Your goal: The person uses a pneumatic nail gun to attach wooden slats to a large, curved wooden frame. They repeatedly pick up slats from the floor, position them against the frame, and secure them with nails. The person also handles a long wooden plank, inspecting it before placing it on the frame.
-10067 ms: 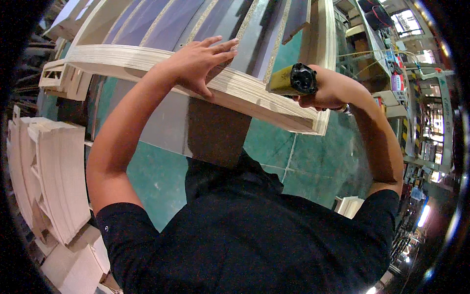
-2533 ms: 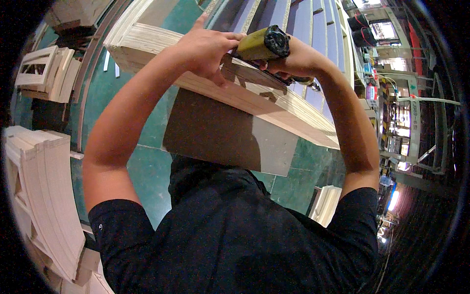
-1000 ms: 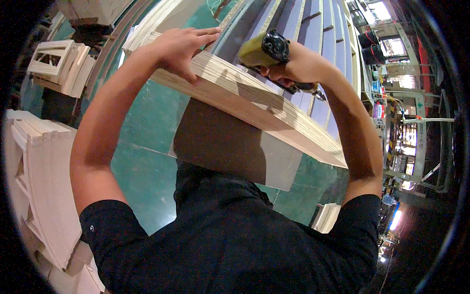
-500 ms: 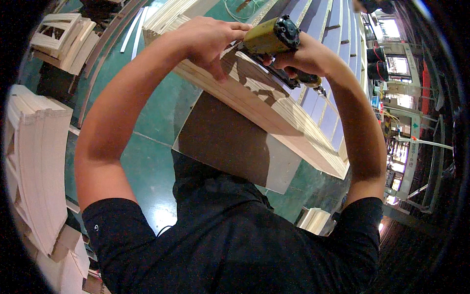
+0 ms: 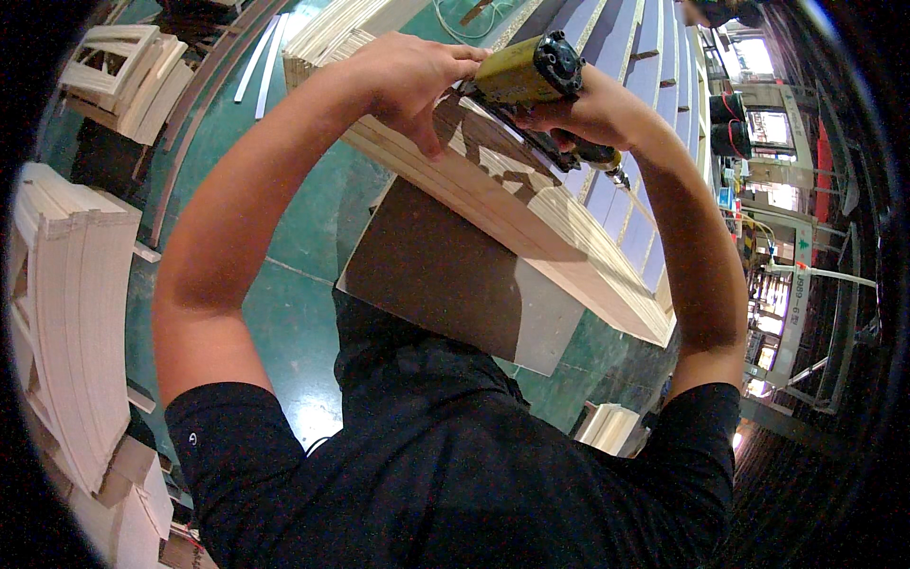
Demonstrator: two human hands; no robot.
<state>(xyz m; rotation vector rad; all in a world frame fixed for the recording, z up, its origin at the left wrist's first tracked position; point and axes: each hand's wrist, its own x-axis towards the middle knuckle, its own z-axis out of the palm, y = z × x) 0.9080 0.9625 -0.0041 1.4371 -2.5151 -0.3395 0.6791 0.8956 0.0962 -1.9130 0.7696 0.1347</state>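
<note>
My right hand (image 5: 597,109) is closed round the handle of a yellow and black nail gun (image 5: 521,78), with an air fitting at the handle's end. The gun's lower end is at the top of a long stack of pale wooden strips (image 5: 559,232); its nose is hidden. My left hand (image 5: 412,81) grips the stack just left of the gun. Its thumb presses on the near side and its fingers reach over the top, their tips close to the gun's body. Beneath the stack's near side is a brown board (image 5: 427,256).
Behind the wood lie long bluish panels (image 5: 607,47) with pale edges. On the left stand stacked curved wooden parts (image 5: 81,284) and, farther off, wooden frames (image 5: 114,71). Green floor (image 5: 294,228) shows between. Dark buckets (image 5: 730,123) stand at the right.
Very little differs. The wood stack, the nail gun and both hands appear shifted slightly to the right in the view; both grips look the same.
</note>
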